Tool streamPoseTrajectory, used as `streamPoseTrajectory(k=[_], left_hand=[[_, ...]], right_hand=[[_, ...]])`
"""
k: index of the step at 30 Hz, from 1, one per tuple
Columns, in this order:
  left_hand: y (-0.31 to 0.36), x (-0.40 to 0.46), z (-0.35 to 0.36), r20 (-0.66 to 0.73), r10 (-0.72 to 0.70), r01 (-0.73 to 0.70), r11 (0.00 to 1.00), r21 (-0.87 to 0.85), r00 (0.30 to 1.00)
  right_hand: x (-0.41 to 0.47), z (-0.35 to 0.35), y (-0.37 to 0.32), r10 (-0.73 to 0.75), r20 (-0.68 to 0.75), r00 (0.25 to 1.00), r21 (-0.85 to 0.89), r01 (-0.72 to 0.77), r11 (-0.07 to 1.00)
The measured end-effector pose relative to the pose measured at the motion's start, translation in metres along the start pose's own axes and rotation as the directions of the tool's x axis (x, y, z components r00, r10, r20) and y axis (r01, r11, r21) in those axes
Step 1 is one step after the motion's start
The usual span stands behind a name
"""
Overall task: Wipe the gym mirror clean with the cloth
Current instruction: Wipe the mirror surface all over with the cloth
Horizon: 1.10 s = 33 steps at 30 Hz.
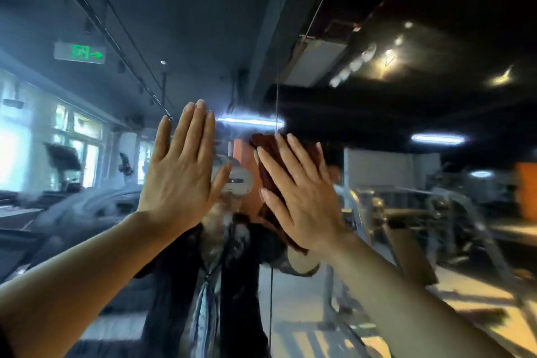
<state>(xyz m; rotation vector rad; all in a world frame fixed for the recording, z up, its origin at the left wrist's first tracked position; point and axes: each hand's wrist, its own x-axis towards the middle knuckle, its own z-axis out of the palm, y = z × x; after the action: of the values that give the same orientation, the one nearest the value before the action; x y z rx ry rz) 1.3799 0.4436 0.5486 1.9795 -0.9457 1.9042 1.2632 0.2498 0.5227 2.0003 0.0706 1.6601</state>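
Observation:
The gym mirror (377, 131) fills the view and reflects the room and a person wearing a headset. A vertical seam (275, 96) between two mirror panels runs down the middle. My right hand (299, 197) lies flat with straight fingers on a dark red cloth (267, 160), pressing it against the glass just right of the seam. Most of the cloth is hidden under the hand. My left hand (183, 166) is flat against the left panel, fingers straight and together, holding nothing.
Reflected in the glass are treadmills (72, 212) at the left, weight machines (436, 218) at the right, bright windows (43, 139) and a green exit sign (80, 52) at the upper left. The picture is blurred by motion.

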Motion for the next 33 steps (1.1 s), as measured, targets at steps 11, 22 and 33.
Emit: streamPoseTrajectory(k=[11, 22, 33], left_hand=[[0.081, -0.092, -0.018, 0.066, 0.048, -0.031, 0.972, -0.235, 0.997], [0.125, -0.164, -0.021, 0.221, -0.042, 0.096, 0.967, -0.237, 0.974], [0.141, -0.227, -0.036, 0.377, -0.176, 0.295, 0.912, -0.286, 0.909]], right_hand=[[-0.052, 0.006, -0.02, 0.211, -0.012, 0.977, 0.068, -0.21, 0.975], [-0.097, 0.002, 0.015, 0.558, -0.065, 0.827, 0.07, -0.554, 0.829], [-0.172, 0.004, -0.006, -0.083, 0.122, 0.989, 0.049, 0.077, 0.996]])
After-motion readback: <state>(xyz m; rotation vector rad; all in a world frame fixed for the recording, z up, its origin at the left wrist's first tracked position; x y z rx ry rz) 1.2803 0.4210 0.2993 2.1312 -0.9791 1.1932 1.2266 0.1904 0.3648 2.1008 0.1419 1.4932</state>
